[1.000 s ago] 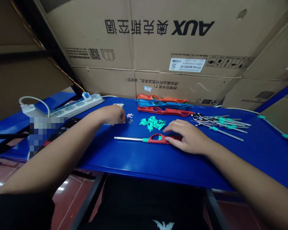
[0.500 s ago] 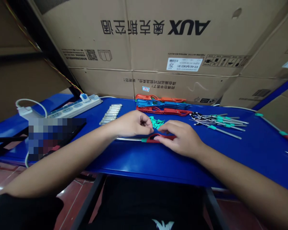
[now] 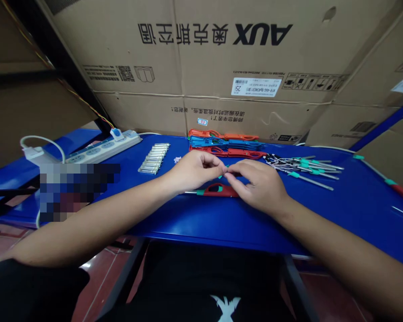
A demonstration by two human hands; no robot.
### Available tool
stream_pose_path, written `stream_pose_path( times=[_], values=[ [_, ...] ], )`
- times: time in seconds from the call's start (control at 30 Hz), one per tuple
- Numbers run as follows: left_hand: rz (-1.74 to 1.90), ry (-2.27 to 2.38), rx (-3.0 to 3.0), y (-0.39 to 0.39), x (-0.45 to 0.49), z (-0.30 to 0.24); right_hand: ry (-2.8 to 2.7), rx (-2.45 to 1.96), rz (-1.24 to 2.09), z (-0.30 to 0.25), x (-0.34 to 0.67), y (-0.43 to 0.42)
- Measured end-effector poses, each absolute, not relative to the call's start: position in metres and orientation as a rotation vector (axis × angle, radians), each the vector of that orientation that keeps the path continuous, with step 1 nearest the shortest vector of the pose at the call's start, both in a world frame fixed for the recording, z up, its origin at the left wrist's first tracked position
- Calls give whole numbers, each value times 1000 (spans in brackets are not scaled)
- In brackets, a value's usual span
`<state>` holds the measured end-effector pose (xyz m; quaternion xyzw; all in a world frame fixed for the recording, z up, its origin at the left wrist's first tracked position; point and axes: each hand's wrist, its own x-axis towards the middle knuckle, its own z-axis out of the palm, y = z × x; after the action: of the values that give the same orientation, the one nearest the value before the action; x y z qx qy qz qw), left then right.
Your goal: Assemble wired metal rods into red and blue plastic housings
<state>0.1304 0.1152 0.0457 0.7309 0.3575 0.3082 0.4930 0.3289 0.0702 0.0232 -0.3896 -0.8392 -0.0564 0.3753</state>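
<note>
My left hand (image 3: 199,172) and my right hand (image 3: 260,183) meet fingertip to fingertip over the table, each closed in a pinch. What they pinch is too small to make out. Just below them lies a red long-necked lighter (image 3: 210,191) with a metal tube to the left, a green collar and a bit of green inside its handle loop. The right hand covers its right end. Small green plastic pieces (image 3: 220,177) show behind the fingertips, mostly hidden by the hands.
Orange, blue and red handle shells (image 3: 225,144) lie stacked at the back. Metal tubes with green collars and wires (image 3: 309,167) are to the right, clear cylindrical parts (image 3: 154,157) to the left. A power strip (image 3: 104,147) stands at far left, before a cardboard wall (image 3: 188,89).
My hands have come together at the fingertips, the left moving right and the right lifting off the lighter's handle. Green now shows inside the handle loop. The view has shifted slightly.
</note>
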Motion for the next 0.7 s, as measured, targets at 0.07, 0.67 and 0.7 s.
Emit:
stream_pose_path(
  times=[0.07, 0.67, 0.7],
  values=[
    [767, 884, 1839, 116, 136, 46, -2157, -1024, -145, 25, 334, 72],
    [717, 740, 2188, 110, 146, 17, -2366, -949, 261, 38, 375, 84],
    [692, 729, 2362, 110, 147, 15, -2430, -963, 267, 38, 381, 87]
  ],
)
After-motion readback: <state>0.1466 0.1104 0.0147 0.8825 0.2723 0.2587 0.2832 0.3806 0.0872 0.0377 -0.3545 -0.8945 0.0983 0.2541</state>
